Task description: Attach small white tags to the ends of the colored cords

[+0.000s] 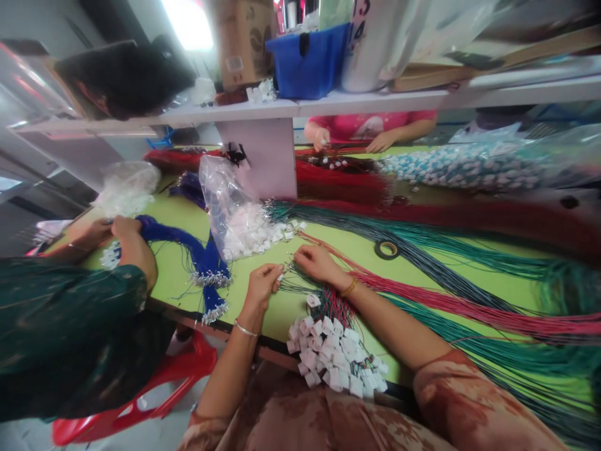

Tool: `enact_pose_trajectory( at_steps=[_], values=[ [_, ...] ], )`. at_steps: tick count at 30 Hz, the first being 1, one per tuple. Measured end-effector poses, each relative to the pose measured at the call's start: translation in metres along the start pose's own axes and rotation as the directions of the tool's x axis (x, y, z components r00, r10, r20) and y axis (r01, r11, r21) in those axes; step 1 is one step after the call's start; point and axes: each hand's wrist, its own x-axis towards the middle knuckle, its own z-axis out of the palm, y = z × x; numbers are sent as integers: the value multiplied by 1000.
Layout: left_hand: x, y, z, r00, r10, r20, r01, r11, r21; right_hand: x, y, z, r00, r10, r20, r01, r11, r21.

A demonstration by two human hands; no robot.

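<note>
My left hand (263, 287) is closed in a pinch around a small white connector (280, 277), with thin dark wires (300, 288) trailing from it to the right. Close beside it, my right hand (317, 263) has its fingertips pressed together on the end of a thin wire, where small metal tips show. Below both hands, a bunch of white connectors (328, 354) on wires hangs at the table's front edge. Loose white connectors (248, 239) spill from a clear plastic bag (218, 188) just beyond my left hand.
Long red wires (432, 305), green wires (422, 319) and dark grey wires (436, 266) run rightward across the green table (253, 316). A tape roll (387, 250) lies among them. At left, a co-worker's hands (126, 228) handle blue wires (176, 235). A shelf (263, 111) crosses behind.
</note>
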Motion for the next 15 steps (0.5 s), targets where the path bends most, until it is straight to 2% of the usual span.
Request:
enact_pose_trajectory(
  at_steps=[2,4,6,8,11,15],
  values=[
    [0,2,-4,999,-23,43,22,1000,13,4,5,-5,995,95,30,-90,986,-142],
    [0,3,-5,997,-35,62,34,999,18,5,6,-5,984,150,92,-121,956,-266],
    [2,3,-4,997,-40,64,39,999,11,3,4,-2,977,178,117,-131,936,-328],
    [4,3,-3,998,-37,53,39,999,-25,-1,1,1,979,181,91,-138,924,-358],
    [7,3,1,999,-33,27,36,990,-136,-7,-3,1,990,139,7,-129,937,-323],
    [7,3,8,998,-47,50,59,963,-265,-14,-8,-2,995,37,-88,-43,997,-66]
  ],
)
